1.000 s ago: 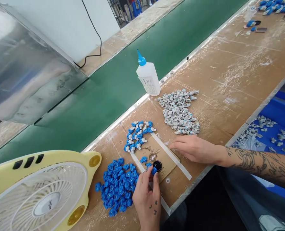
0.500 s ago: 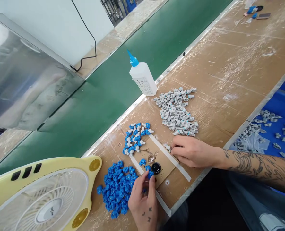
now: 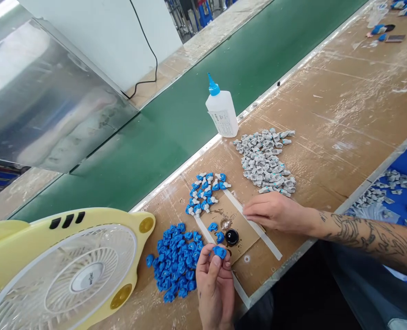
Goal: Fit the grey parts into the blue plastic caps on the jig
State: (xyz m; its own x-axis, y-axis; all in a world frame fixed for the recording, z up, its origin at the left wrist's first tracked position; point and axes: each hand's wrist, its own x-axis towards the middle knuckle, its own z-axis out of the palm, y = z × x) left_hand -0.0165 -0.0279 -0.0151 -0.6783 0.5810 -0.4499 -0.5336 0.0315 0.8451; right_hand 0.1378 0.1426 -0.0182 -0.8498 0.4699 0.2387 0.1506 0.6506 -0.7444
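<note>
Brown workbench [image 3: 327, 91] beside green conveyor [image 3: 196, 110]; your left hand [image 3: 215, 284] pinches a blue cap [image 3: 219, 251]; your right hand [image 3: 275, 213], at 3 o'clock, lies flat, holding nothing.

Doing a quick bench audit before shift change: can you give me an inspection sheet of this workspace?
Surface: brown cardboard-covered bench, scuffed with white smears; taped card pad at the near edge.
Job's things: blue cap pinched in the left hand's fingers; blue caps pile; grey pieces pile; assembled blue-and-grey group; black pot; glue bottle upright.
Clutter: yellow fan at left.
Hands: right hand rests flat on the pad; whether it holds anything cannot be told.
Cables: black cord down the wall.
Surroundings: green conveyor belt; blue bin with grey pieces.
</note>
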